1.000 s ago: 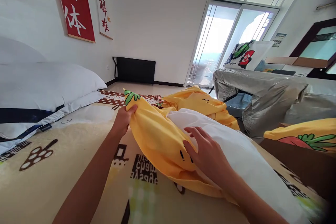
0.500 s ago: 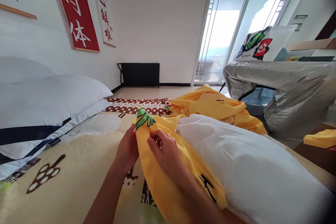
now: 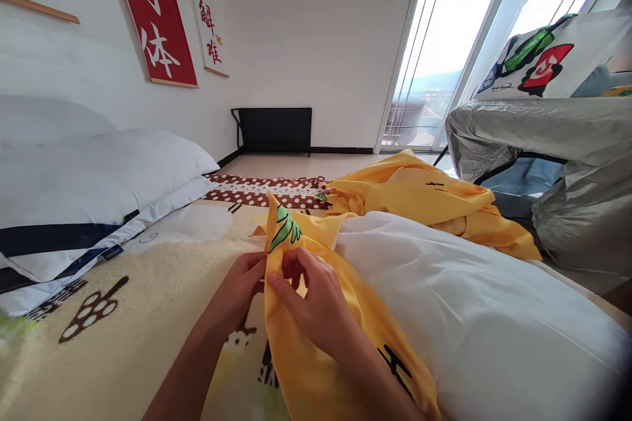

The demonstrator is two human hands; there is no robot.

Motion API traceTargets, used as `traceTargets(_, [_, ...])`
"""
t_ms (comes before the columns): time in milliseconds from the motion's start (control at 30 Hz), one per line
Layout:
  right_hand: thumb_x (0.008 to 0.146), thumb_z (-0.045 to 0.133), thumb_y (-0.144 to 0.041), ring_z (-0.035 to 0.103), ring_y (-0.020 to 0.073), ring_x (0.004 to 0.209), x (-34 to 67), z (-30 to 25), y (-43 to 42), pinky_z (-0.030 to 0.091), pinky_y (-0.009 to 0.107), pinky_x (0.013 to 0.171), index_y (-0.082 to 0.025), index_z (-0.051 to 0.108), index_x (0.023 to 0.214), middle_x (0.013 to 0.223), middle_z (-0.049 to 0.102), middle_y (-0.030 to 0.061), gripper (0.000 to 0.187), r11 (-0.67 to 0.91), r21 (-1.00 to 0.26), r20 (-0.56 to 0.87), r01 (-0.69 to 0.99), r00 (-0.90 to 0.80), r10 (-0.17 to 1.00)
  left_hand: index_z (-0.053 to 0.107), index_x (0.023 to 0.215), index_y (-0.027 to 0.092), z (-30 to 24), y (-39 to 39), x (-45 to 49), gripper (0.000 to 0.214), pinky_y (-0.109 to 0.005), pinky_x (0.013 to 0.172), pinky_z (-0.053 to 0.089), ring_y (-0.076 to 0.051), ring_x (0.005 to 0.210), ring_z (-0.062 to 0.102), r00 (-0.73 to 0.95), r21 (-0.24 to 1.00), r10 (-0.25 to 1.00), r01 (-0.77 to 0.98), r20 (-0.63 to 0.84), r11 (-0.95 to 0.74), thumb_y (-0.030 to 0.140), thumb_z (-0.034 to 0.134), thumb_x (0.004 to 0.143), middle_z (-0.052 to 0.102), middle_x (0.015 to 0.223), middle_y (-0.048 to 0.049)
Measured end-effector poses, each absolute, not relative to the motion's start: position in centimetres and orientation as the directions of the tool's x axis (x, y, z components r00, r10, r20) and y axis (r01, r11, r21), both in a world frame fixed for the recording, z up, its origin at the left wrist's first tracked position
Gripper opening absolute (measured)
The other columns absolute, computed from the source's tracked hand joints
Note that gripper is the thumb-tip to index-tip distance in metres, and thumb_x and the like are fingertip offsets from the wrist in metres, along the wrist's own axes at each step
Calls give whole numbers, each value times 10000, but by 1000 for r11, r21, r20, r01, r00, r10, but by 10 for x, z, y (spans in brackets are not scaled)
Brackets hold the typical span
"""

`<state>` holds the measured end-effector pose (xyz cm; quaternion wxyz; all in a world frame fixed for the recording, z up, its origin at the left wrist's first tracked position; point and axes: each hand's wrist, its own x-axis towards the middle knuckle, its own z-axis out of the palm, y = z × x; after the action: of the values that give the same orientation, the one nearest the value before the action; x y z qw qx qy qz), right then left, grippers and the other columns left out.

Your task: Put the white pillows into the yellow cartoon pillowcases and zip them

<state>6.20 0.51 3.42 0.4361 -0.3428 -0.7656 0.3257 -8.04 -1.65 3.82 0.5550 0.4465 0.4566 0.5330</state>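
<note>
A yellow fabric cover (image 3: 309,368) with a green leaf print and black strokes lies before me, its upper corner raised to a point. My left hand (image 3: 244,286) grips the cover's left edge just below the green print, its fingertips partly behind the cloth. With thumb and fingers bent together, my right hand (image 3: 316,296) pinches a fold of the same cover. Right beside the cover, and touching it, is a plump white pillow (image 3: 459,296); whether part of it lies inside the cover cannot be made out.
More yellow fabric (image 3: 415,191) is heaped behind the white pillow. White pillows with a dark band (image 3: 64,230) lie at left on a cream patterned blanket (image 3: 162,342). At right stands a table under silvery sheeting (image 3: 533,122), bearing a printed white bag (image 3: 587,59).
The view has shifted slightly, turning left and down. The cover's corner now stands more upright and folded, and my left hand sits lower against its edge. Both hands keep hold of the cloth.
</note>
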Motion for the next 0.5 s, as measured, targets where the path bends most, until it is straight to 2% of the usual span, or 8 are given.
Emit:
traceTargets(167, [818, 569, -225, 479, 106, 647, 61, 34, 4, 353, 228, 601, -202, 450, 704, 699, 553, -37, 166, 560, -787, 428, 259, -426, 797, 703, 760, 135, 33, -15, -78, 123, -179, 533, 344, -86, 584, 421, -10, 958, 997, -279, -80, 74, 246, 674, 714, 508, 586, 23])
traceTargets(333, [820, 583, -209, 453, 101, 615, 64, 36, 2, 323, 218, 568, -198, 428, 681, 667, 530, -42, 208, 541, -786, 391, 299, -438, 810, 683, 694, 117, 33, -10, -76, 138, -180, 537, 362, -88, 588, 440, -3, 937, 995, -338, -101, 94, 240, 722, 645, 545, 592, 7])
traceTargets(433, [840, 572, -193, 457, 110, 617, 67, 40, -4, 306, 224, 571, -200, 435, 708, 686, 549, -33, 190, 576, -724, 401, 380, -448, 799, 679, 681, 107, 34, -11, -72, 180, -182, 502, 357, -78, 538, 429, -71, 927, 991, -366, -115, 81, 251, 753, 602, 551, 572, 9])
traceTargets(500, [870, 542, -186, 473, 124, 637, 68, 41, -8, 302, 236, 591, -202, 445, 738, 722, 573, -16, 164, 643, -622, 453, 447, -465, 761, 684, 701, 106, 35, -13, -67, 216, -196, 510, 388, -90, 538, 466, -148, 911, 985, -412, -90, 22, 278, 760, 595, 572, 588, 4])
